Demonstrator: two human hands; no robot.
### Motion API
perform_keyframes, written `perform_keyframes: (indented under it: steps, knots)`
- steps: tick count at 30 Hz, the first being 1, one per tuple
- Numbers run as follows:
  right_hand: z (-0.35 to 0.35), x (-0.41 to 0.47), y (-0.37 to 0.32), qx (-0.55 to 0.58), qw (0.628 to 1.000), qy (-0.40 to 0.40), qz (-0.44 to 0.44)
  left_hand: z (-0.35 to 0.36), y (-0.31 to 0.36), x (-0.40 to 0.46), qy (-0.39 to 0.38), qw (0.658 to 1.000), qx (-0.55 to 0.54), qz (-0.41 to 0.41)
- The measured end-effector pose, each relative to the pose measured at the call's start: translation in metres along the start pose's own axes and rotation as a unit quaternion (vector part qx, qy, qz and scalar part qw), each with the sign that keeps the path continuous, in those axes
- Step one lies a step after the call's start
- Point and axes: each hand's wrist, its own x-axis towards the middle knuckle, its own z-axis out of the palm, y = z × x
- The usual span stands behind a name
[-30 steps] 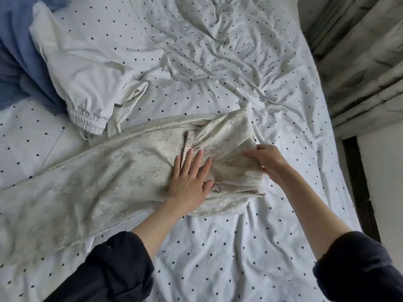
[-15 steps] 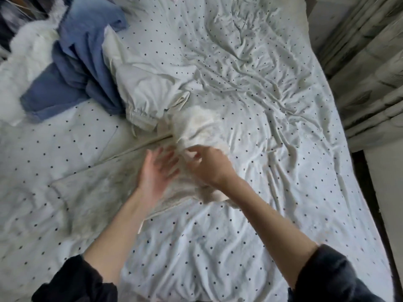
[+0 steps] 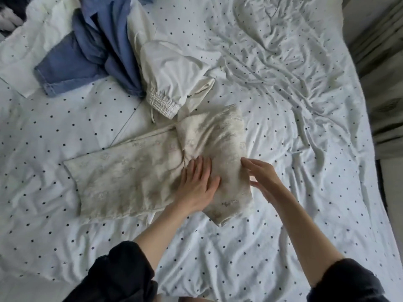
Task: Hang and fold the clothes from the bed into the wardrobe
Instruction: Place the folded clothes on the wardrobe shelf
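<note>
A cream patterned garment [image 3: 135,173] lies partly folded in the middle of the bed, its right end doubled over into a thicker bundle. My left hand [image 3: 197,184] presses flat on it with straight fingers, just left of the bundle. My right hand [image 3: 261,177] is at the bundle's right edge, fingers spread and touching the cloth. A white garment with an elastic cuff [image 3: 172,83] lies behind it, and a blue denim garment [image 3: 91,59] lies crumpled at the back left.
The bed has a wrinkled white sheet with dark dots [image 3: 283,94]. A white pillow or quilt [image 3: 19,53] sits at the far left. Curtains [image 3: 383,83] hang along the bed's right side, above a dark strip of floor.
The garment's right end has been folded over to the left and laid down as a bundle. My left hand is back flat on the cloth, and my right hand has let go and moved to its right edge.
</note>
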Motion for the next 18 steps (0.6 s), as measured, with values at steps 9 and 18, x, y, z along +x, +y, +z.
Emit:
perform_keyframes:
  steps: [9,18]
  knots:
    - [0.017,-0.016,-0.031,-0.077,0.995,-0.051,-0.03,-0.03,-0.018,-0.009,-0.002,0.899,-0.43,-0.084]
    - [0.124,-0.089,-0.07,-0.207,0.96,-0.059,-0.178,-0.095,-0.09,-0.05,0.06,0.761,-0.64,-0.085]
